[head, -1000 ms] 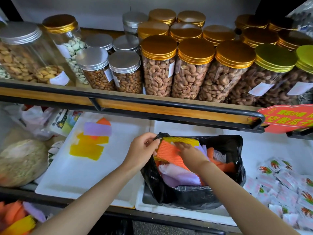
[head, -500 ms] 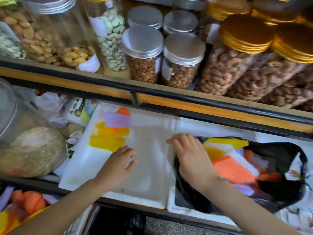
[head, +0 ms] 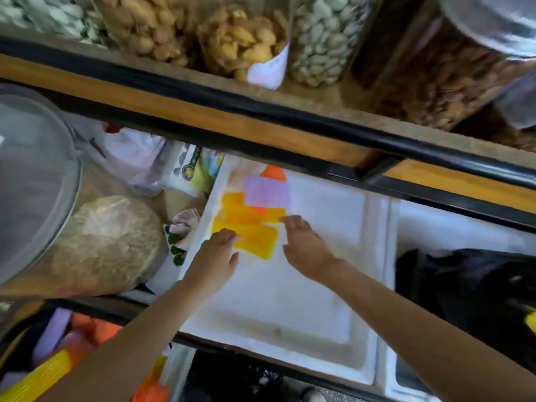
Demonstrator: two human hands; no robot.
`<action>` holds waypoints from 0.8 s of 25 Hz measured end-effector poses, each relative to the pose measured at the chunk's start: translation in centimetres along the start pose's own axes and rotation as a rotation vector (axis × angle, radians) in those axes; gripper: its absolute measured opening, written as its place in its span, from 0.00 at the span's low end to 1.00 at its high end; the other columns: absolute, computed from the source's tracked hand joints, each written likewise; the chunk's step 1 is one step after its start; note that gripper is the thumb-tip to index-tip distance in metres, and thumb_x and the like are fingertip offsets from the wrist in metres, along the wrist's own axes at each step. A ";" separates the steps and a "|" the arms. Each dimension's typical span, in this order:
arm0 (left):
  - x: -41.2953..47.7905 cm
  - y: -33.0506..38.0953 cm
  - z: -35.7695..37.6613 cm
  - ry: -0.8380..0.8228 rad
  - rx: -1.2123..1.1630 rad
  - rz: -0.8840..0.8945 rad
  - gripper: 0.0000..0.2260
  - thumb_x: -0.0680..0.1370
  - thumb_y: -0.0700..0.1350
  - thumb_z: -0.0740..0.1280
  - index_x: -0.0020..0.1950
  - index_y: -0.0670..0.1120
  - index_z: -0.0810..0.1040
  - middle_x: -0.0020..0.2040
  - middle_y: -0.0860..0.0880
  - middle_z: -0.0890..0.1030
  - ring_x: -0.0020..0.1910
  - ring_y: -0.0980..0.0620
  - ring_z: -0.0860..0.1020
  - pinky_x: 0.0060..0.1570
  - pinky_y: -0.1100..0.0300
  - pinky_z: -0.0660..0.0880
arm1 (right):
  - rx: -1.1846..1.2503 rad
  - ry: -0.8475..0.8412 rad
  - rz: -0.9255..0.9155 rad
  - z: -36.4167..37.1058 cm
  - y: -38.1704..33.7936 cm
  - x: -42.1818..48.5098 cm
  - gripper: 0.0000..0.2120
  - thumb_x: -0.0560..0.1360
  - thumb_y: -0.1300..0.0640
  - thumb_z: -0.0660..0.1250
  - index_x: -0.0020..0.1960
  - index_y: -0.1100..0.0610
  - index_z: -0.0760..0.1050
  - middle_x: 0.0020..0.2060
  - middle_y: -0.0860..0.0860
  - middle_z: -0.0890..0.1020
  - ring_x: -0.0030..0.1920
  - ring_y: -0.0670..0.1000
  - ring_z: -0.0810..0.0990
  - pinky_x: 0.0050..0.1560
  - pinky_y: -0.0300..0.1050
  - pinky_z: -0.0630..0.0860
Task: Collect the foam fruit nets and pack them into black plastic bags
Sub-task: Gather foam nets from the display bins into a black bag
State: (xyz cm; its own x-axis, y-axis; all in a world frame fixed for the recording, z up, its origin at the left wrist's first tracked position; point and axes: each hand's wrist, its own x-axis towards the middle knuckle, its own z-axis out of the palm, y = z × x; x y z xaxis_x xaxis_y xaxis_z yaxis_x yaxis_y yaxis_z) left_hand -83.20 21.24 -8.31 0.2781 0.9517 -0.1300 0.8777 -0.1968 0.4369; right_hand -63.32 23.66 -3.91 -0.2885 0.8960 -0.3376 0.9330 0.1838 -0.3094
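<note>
A small pile of flat foam fruit nets lies on a white foam lid point(head: 304, 300): yellow nets point(head: 252, 227), a purple net point(head: 266, 191) on top, an orange net point(head: 274, 173) behind. My left hand point(head: 216, 253) lies flat with straight fingers, its fingertips at the near left edge of the yellow nets. My right hand point(head: 304, 242) is also flat, fingertips touching the right edge of the yellow nets. Neither hand holds anything. The black plastic bag point(head: 470, 288) sits at the right, partly cut off by the frame.
A wooden shelf with a black rail point(head: 261, 111) carries jars of nuts point(head: 237, 39) overhead. A round netted bundle point(head: 107, 242) and white bags point(head: 130, 158) lie left of the lid. More foam nets point(head: 49, 369) fill a bin at the lower left.
Both hands have left the black bag and moved left across the white lid to the pile of nets. The view has swung left, so the bag is now at the right edge.
</note>
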 end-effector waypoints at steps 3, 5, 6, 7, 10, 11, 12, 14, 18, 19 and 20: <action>2.6 -0.9 0.9 -0.007 0.003 -0.008 0.20 0.81 0.45 0.59 0.73 0.45 0.63 0.75 0.46 0.61 0.74 0.48 0.59 0.68 0.55 0.60 | -0.017 0.087 0.053 1.7 1.0 5.4 0.32 0.78 0.58 0.61 0.76 0.62 0.48 0.75 0.58 0.54 0.74 0.56 0.55 0.71 0.45 0.55; 3.8 -1.6 1.8 -0.041 0.057 -0.009 0.22 0.82 0.47 0.57 0.75 0.46 0.58 0.77 0.46 0.55 0.76 0.47 0.54 0.71 0.55 0.53 | -0.007 0.152 0.007 2.2 1.1 8.0 0.33 0.79 0.56 0.61 0.76 0.63 0.47 0.76 0.58 0.51 0.76 0.55 0.51 0.73 0.45 0.51; 4.2 -1.9 2.5 -0.058 0.102 -0.001 0.23 0.82 0.47 0.56 0.76 0.46 0.56 0.78 0.46 0.54 0.76 0.46 0.52 0.72 0.54 0.51 | 0.001 0.175 -0.034 2.5 1.1 9.0 0.33 0.79 0.56 0.61 0.76 0.63 0.47 0.76 0.58 0.51 0.76 0.56 0.51 0.74 0.46 0.50; 4.4 -2.2 3.0 -0.089 0.145 0.004 0.24 0.82 0.48 0.56 0.76 0.46 0.54 0.78 0.46 0.54 0.76 0.46 0.52 0.73 0.53 0.51 | 0.019 0.175 -0.067 2.8 1.0 9.9 0.33 0.79 0.56 0.61 0.76 0.62 0.47 0.76 0.57 0.51 0.76 0.56 0.51 0.75 0.47 0.51; 4.0 -2.8 4.1 -0.119 0.227 0.015 0.26 0.78 0.46 0.65 0.73 0.43 0.62 0.71 0.41 0.66 0.70 0.42 0.65 0.65 0.49 0.64 | 0.009 0.094 -0.074 3.6 0.7 10.8 0.35 0.79 0.52 0.62 0.77 0.59 0.46 0.77 0.54 0.51 0.75 0.56 0.55 0.71 0.50 0.60; 3.8 -2.8 4.1 -0.103 0.239 0.019 0.26 0.73 0.45 0.72 0.68 0.42 0.69 0.63 0.41 0.74 0.61 0.40 0.73 0.57 0.48 0.71 | -0.049 0.090 -0.059 3.7 0.7 10.8 0.37 0.78 0.49 0.63 0.77 0.59 0.46 0.76 0.54 0.53 0.74 0.56 0.57 0.69 0.50 0.63; 3.4 -2.9 4.1 -0.072 0.242 0.030 0.26 0.66 0.44 0.78 0.61 0.41 0.75 0.53 0.42 0.79 0.52 0.41 0.78 0.48 0.49 0.75 | -0.116 0.096 -0.043 3.8 0.6 10.8 0.39 0.76 0.47 0.64 0.77 0.59 0.46 0.76 0.54 0.55 0.72 0.57 0.59 0.66 0.50 0.65; 2.6 -2.9 4.2 -0.069 0.237 0.033 0.21 0.66 0.45 0.78 0.55 0.42 0.77 0.49 0.45 0.78 0.48 0.45 0.78 0.45 0.53 0.75 | -0.198 0.115 -0.006 3.6 0.4 10.6 0.39 0.75 0.47 0.67 0.76 0.60 0.50 0.73 0.56 0.61 0.68 0.57 0.63 0.63 0.49 0.67; 0.5 -3.6 4.8 -0.099 -0.047 -0.047 0.09 0.80 0.47 0.62 0.56 0.43 0.71 0.53 0.47 0.72 0.50 0.50 0.72 0.46 0.64 0.67 | -0.123 0.283 -0.060 4.0 1.1 9.8 0.25 0.68 0.60 0.71 0.63 0.64 0.72 0.52 0.61 0.78 0.50 0.64 0.77 0.45 0.53 0.75; 0.3 -3.7 4.3 -0.066 -0.140 -0.092 0.07 0.80 0.46 0.62 0.53 0.43 0.70 0.48 0.47 0.72 0.43 0.52 0.72 0.39 0.68 0.66 | -0.099 0.343 -0.091 4.2 1.5 9.3 0.20 0.66 0.61 0.70 0.57 0.64 0.76 0.46 0.61 0.79 0.44 0.64 0.78 0.40 0.52 0.76; 0.1 -3.6 3.9 -0.037 -0.223 -0.150 0.05 0.79 0.44 0.62 0.51 0.44 0.68 0.42 0.48 0.71 0.37 0.54 0.71 0.34 0.69 0.66 | -0.095 0.385 -0.109 4.2 1.7 8.6 0.17 0.66 0.61 0.68 0.54 0.63 0.78 0.42 0.60 0.80 0.42 0.63 0.78 0.37 0.50 0.76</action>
State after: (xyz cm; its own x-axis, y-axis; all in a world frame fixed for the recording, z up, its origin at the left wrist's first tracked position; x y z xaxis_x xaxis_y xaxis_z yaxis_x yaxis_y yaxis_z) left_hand -84.78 21.11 -13.32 0.1694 0.9561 -0.2390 0.8035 0.0064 0.5952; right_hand -65.13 30.02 -11.08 -0.3017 0.9517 0.0559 0.9224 0.3063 -0.2351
